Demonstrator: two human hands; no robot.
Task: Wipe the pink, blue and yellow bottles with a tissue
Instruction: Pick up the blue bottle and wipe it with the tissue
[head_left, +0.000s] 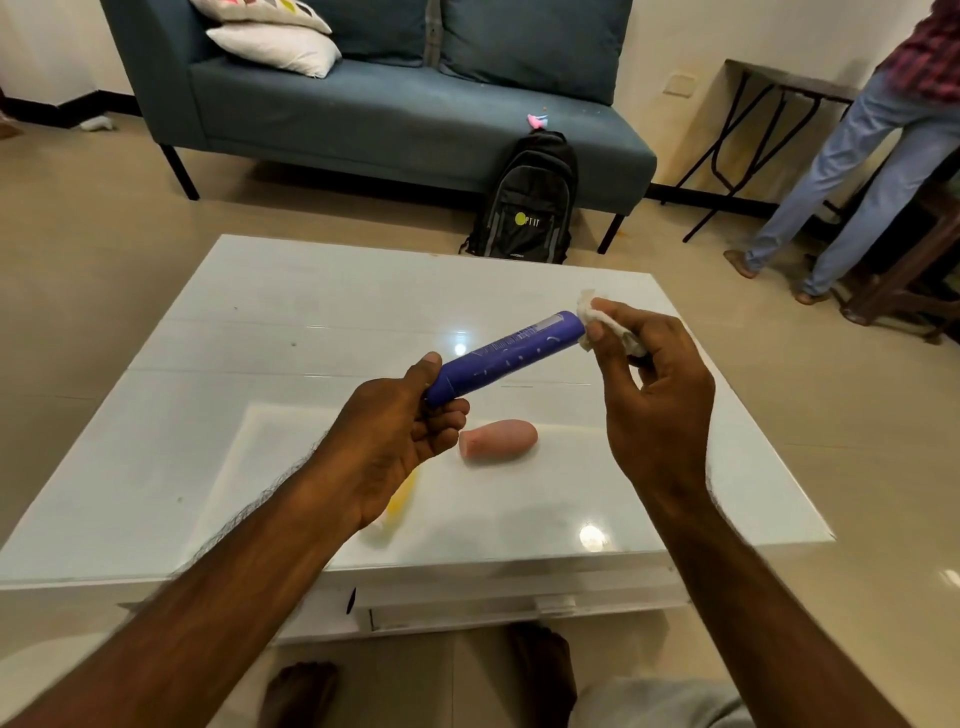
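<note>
Blue bottle (506, 356) held in the air above white glossy table (291, 332), tilted, far end up-right. Left hand (395, 441) wraps its near end, thumb on top, fingers curled under. Right hand (654, 384) pinches crumpled white tissue (597, 317) between thumb and fingers, tissue touching bottle's far end. Pink bottle (498, 440) lies on its side on table, just beside left-hand fingers. Yellow bottle (397, 504) also on table, mostly hidden under left wrist. Black backpack (530, 202) leans on teal sofa (363, 98) behind
</note>
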